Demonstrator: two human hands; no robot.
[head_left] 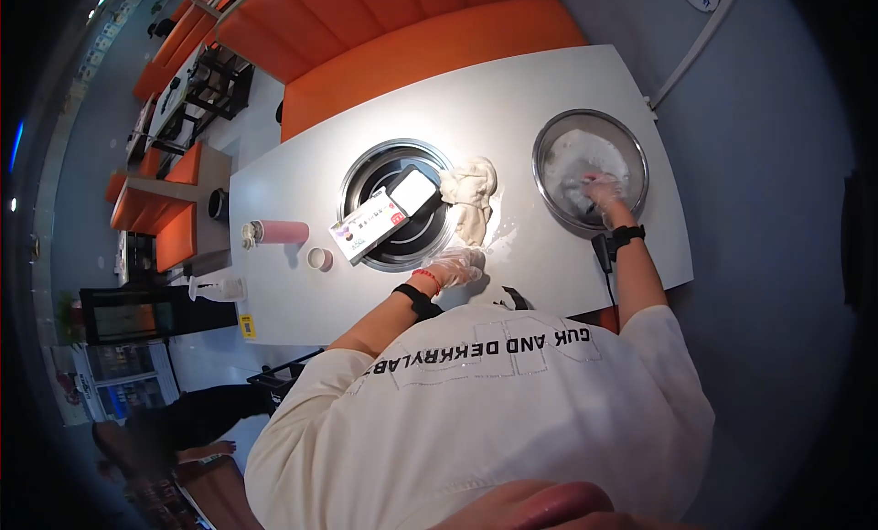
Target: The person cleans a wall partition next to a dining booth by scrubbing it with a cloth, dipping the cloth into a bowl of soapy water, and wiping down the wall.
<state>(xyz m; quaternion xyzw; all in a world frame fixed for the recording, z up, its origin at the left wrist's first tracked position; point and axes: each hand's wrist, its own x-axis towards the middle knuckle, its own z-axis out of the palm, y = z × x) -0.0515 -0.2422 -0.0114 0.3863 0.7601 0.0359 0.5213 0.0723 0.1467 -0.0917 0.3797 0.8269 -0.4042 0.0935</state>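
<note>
My left hand (455, 267), in a clear plastic glove, is at the near end of a lumpy beige mass (472, 201), dough or wet cloth, on the white table. Its fingertips are too small to make out. My right hand (603, 193), also gloved, reaches down into a round metal bowl (541, 192) at the right. White material or cloudy liquid (585, 155) lies in the bowl around its fingers, which are partly hidden. Left of the beige mass, a printed box (368, 226) and a black-and-white item (412, 192) rest across a round metal recess (352, 178).
A pink cylinder (284, 232) and a small round cup (319, 259) stand on the table's left side. A cable with a dark connector (603, 253) runs near my right wrist. An orange bench (439, 50) borders the far edge. Another person (174, 425) is at lower left.
</note>
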